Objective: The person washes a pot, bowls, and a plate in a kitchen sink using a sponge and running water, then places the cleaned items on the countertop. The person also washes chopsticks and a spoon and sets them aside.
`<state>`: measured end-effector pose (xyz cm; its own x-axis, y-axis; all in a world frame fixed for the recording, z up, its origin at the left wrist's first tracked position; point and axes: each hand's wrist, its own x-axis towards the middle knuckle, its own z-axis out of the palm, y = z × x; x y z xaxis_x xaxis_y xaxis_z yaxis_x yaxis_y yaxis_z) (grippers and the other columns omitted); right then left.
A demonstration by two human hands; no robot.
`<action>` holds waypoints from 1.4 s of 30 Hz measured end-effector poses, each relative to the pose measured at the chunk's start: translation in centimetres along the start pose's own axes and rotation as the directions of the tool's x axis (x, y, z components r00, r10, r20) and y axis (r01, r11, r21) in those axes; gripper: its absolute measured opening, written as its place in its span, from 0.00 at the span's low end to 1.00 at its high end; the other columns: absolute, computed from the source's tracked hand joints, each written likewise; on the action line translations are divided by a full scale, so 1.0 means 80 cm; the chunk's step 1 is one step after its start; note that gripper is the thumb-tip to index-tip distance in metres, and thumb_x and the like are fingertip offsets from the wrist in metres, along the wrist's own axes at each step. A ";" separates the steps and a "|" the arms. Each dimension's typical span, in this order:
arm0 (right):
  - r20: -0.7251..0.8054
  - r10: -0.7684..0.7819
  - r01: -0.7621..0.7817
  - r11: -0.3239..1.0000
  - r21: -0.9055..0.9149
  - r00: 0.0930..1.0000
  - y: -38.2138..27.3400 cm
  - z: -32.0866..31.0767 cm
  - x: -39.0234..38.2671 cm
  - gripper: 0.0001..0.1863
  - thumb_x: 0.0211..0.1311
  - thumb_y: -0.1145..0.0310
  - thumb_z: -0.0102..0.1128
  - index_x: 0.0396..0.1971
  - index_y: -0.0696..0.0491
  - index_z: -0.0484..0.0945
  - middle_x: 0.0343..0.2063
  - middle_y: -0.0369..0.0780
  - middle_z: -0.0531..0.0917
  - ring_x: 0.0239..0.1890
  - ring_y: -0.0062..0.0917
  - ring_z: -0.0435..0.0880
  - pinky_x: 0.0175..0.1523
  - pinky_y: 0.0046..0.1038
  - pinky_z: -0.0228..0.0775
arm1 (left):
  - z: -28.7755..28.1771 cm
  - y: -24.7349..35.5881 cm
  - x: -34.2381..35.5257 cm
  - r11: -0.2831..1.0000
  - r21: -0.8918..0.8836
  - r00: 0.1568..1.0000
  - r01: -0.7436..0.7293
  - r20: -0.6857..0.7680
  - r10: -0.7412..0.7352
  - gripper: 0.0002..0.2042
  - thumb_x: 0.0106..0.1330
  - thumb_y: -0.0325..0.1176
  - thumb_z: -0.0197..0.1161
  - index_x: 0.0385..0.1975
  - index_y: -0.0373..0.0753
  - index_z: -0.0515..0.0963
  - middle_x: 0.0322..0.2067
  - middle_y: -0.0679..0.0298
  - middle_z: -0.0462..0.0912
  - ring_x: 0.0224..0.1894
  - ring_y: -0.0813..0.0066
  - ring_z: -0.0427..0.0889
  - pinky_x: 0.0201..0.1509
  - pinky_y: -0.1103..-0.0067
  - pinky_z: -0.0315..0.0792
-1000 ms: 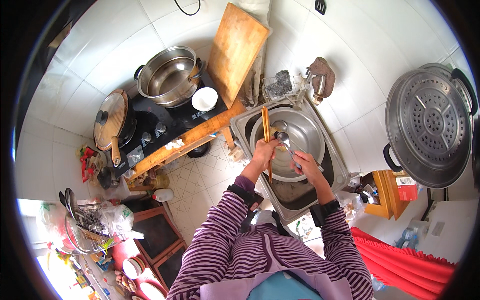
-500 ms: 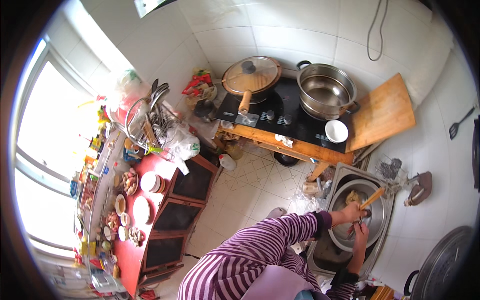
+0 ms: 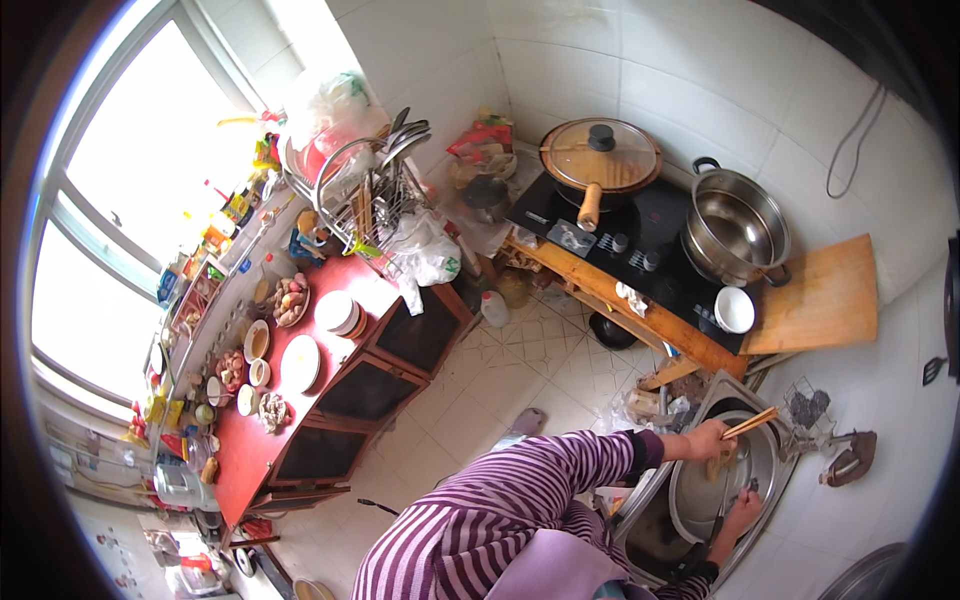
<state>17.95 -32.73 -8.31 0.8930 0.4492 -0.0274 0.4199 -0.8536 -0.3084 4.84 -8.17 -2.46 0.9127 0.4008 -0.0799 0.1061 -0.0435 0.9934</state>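
My left hand (image 3: 706, 441) is closed round a pair of wooden chopsticks (image 3: 752, 421), their ends sticking out to the right above the sink. Just below that hand is a yellowish-brown clump (image 3: 717, 466), too blurred to name, over a metal basin (image 3: 690, 500). The basin sits in the steel sink (image 3: 640, 532) and seems to hold water. My right hand (image 3: 741, 511) is closed at the basin's lower right side. Small dark bits show at its fingers, and a thin dark shape lies beside it; I cannot make out what it grips.
On the black cooktop (image 3: 640, 285) stand a lidded pan (image 3: 600, 155), a steel pot (image 3: 735, 225) and a white bowl (image 3: 734, 310). A wooden board (image 3: 820, 300) leans beside them. A wire rack (image 3: 805, 405) hangs by the sink. Left is a red-topped cabinet (image 3: 250, 440) with dishes and food.
My view has turned left, so the room sits further right. My hands have moved apart: the left has drawn up with the chopsticks, the right lower in the basin.
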 end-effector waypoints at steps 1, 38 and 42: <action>-0.116 -0.056 0.064 0.996 0.067 0.992 0.004 0.005 -0.003 0.14 0.60 0.64 0.58 0.27 0.62 0.78 0.22 0.42 0.77 0.25 0.29 0.75 0.32 0.28 0.69 | -0.021 -0.002 -0.001 0.999 -0.036 1.000 -0.010 0.013 0.010 0.11 0.62 0.37 0.61 0.34 0.36 0.80 0.22 0.54 0.79 0.27 0.70 0.80 0.35 0.73 0.72; -0.025 -0.901 0.172 0.055 0.983 0.433 -1.313 0.093 -0.158 0.05 0.52 0.75 0.62 0.21 0.61 0.80 0.19 0.36 0.81 0.21 0.16 0.77 0.30 0.22 0.70 | -0.714 -0.011 -0.421 0.921 -0.380 0.543 -0.080 -0.792 -0.280 0.12 0.68 0.36 0.56 0.44 0.36 0.79 0.32 0.68 0.83 0.14 0.91 0.64 0.16 0.87 0.61; 0.017 -0.835 0.345 0.246 0.906 0.551 -1.354 0.143 -0.149 0.11 0.49 0.70 0.63 0.15 0.62 0.78 0.12 0.40 0.78 0.18 0.21 0.76 0.27 0.28 0.66 | -0.722 -0.002 -0.434 0.907 -0.396 0.471 -0.144 -0.834 -0.289 0.13 0.68 0.37 0.55 0.45 0.35 0.77 0.34 0.65 0.84 0.13 0.92 0.64 0.15 0.88 0.59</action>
<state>-40.01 57.44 14.56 0.1384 0.9642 0.2260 0.2642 0.1840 -0.9467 -49.64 30.79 4.89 0.0701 0.9641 -0.2563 -0.1916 0.2651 0.9450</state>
